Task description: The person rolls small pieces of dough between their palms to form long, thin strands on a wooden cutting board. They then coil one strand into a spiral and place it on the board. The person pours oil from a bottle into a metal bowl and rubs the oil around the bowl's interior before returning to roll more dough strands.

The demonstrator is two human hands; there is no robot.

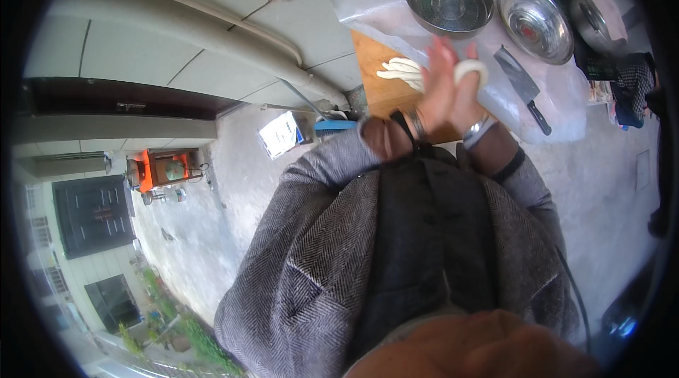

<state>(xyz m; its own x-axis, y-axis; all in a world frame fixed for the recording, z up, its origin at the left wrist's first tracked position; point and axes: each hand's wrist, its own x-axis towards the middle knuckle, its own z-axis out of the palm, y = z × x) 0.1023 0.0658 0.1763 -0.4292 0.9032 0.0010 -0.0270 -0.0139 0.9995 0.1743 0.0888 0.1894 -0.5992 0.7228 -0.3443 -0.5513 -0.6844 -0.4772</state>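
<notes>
My left hand (438, 84) and my right hand (465, 100) come together above a wooden board (375, 94). The left one has its fingers stretched out, slightly blurred, its palm side against the right hand. A thick, pale dough rope (475, 65) curves in a loop over the right hand, which holds it; any part between the palms is hidden. Just left of my hands, several dough strips (400, 69) lie side by side on the board. To the right a cleaver (522, 82) with a black handle rests on the plastic sheet (566, 106).
Beyond my hands stand a round metal pan (450, 2) and a shiny metal basin (535, 23). A metal pot (598, 19) is at the far right, near dark checked cloth (634, 84). Left of the board are a pipe (212, 37) along the tiled wall and a blue container (334, 126).
</notes>
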